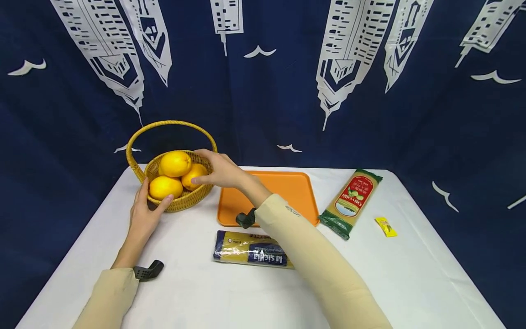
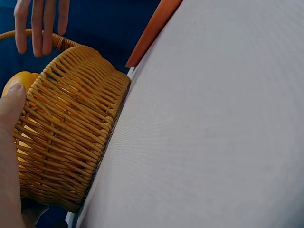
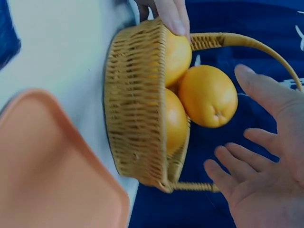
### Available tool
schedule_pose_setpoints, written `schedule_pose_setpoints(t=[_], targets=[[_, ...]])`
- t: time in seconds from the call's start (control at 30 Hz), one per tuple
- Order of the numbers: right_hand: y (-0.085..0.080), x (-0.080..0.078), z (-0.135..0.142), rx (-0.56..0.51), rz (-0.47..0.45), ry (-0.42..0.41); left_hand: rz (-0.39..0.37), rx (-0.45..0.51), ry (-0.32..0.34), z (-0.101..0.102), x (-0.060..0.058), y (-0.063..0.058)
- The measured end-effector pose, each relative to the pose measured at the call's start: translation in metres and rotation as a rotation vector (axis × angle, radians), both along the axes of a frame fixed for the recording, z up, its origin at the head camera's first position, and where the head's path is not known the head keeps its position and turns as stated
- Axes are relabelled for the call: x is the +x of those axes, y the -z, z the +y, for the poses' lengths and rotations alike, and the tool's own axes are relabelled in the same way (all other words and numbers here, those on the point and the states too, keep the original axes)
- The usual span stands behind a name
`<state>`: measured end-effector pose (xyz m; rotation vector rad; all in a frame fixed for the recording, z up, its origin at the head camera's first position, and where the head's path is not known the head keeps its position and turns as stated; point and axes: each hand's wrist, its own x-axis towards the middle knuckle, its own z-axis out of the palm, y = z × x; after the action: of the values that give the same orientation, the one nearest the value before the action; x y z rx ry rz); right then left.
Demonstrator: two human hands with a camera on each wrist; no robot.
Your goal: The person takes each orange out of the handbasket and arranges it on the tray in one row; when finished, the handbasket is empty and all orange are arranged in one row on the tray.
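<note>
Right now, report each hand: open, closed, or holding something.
Left hand: holding the basket at its rim.
Right hand: open, fingers spread, holding nothing.

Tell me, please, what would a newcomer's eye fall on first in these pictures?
Probably the bright yellow-orange fruits heaped in the wicker basket at the table's far left, with the left hand against its near side and the right hand spread by its right side. Next comes the plain orange tray right of the basket, and then the dark blue cloth behind, printed with white upside-down buildings.
</note>
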<state>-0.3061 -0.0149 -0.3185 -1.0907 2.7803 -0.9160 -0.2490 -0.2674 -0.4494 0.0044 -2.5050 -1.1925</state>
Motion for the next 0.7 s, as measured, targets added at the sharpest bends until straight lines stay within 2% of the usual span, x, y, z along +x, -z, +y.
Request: schedule_pose_setpoints(t=[0.3,0.53,0.7], targets=[[0.009,-0.011,-0.041,-0.084,0.019,0.125,0.03,0.007,-0.006,0.0,-0.002,0.001],[0.014,-0.021,-0.071,-0.087,0.021,0.123,0.032,0.0,-0.02,-0.001,-0.001,-0.002],[0.025,-0.023,-0.084,-0.072,0.037,0.166,0.024,0.01,-0.026,0.001,-0.001,0.002]])
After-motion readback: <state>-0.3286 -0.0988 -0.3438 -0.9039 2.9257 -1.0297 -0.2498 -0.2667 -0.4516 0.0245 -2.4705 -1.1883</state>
